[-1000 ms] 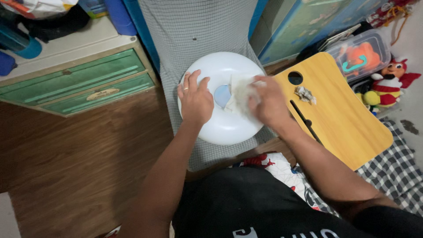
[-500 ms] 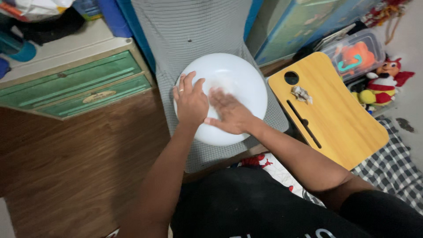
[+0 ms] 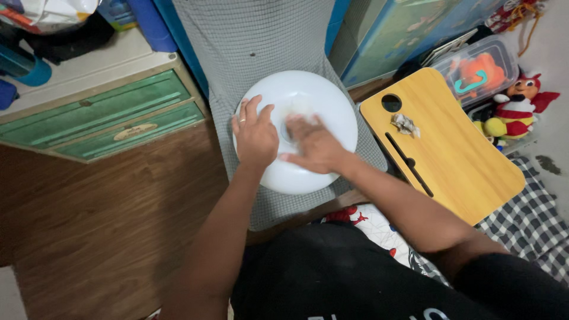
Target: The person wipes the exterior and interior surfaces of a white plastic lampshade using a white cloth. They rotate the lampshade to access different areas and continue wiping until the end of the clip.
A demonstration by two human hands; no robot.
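Observation:
A round white dome-shaped object point(image 3: 323, 98) lies on a grey checked cloth point(image 3: 261, 41) on the floor. My left hand point(image 3: 255, 137) rests flat on its left side, fingers spread, a ring on one finger. My right hand point(image 3: 313, 144) presses a pale wipe point(image 3: 296, 110) onto the dome's middle; only the wipe's edge shows past my fingers.
A wooden lap tray point(image 3: 456, 154) with a round hole and a crumpled scrap point(image 3: 405, 124) lies to the right. A green drawer unit point(image 3: 101, 115) stands at the left. A clear box point(image 3: 480, 71) and plush toys point(image 3: 515, 109) sit at the far right. A checked blanket point(image 3: 527, 231) lies lower right.
My right hand swept the wipe from the dome's right side across to its middle and left. My left hand stayed on the dome's left side.

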